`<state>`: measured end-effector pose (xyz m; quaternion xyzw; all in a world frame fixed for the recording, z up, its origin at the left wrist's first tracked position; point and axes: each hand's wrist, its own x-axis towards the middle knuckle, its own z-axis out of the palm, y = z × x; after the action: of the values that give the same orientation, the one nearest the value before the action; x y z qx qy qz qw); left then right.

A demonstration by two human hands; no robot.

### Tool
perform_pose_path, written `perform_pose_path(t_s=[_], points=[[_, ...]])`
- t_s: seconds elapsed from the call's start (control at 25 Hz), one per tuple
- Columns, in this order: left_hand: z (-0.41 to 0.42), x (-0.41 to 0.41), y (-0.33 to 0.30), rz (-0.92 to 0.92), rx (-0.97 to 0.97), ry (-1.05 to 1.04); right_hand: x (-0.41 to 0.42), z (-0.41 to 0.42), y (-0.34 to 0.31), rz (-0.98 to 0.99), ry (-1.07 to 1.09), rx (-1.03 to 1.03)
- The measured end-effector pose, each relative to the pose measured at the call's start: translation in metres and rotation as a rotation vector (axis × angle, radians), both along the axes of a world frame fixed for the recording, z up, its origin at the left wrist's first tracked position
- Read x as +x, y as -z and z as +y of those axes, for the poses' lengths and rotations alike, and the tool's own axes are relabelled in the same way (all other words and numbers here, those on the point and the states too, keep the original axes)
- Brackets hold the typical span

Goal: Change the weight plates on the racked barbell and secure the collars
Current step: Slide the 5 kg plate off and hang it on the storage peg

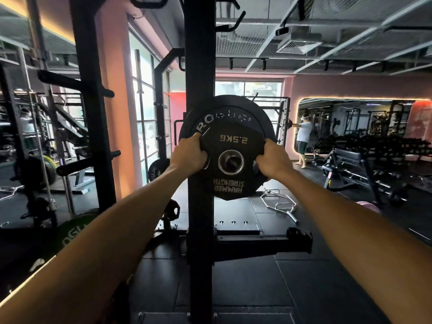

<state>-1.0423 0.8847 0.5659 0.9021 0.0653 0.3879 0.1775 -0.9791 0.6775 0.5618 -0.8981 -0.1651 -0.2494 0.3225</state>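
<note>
A small black 2.5 kg plate [230,181], printed upside down, sits on the barbell sleeve end [231,162], which shows through its hole. My left hand [188,154] grips its left edge and my right hand [272,157] grips its right edge. Behind it on the same sleeve is a larger black bumper plate [224,108]. The bar itself runs away from me and is hidden behind the plates. No collar is visible on the sleeve.
A black rack upright [199,66] stands just left of the plates, its base [257,244] on the dark rubber floor. A hex bar [278,202] lies beyond. A bench [350,160] is at the right. Plates [159,170] hang at the left. A mirror [350,127] reflects a person.
</note>
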Motion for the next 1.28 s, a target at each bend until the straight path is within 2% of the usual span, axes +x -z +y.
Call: perform_pose_path(t_s=[0.2, 0.4, 0.8, 1.0, 1.28], points=[[0.026, -0.065, -0.021, -0.031, -0.019, -0.046, -0.047, 0.029, -0.026, -0.071, -0.104, -0.04], [0.094, -0.143, -0.025, -0.063, -0.023, -0.138, -0.105, 0.106, -0.033, -0.082, -0.182, -0.065], [0.346, -0.302, -0.026, -0.022, 0.07, -0.238, -0.251, 0.36, -0.021, -0.081, -0.257, -0.067], [0.437, -0.324, -0.038, -0.002, 0.058, -0.248, -0.272, 0.449, -0.032, -0.109, -0.285, -0.1], [0.526, -0.283, -0.04, -0.023, 0.036, -0.181, -0.236, 0.534, -0.038, -0.105, -0.27, -0.103]])
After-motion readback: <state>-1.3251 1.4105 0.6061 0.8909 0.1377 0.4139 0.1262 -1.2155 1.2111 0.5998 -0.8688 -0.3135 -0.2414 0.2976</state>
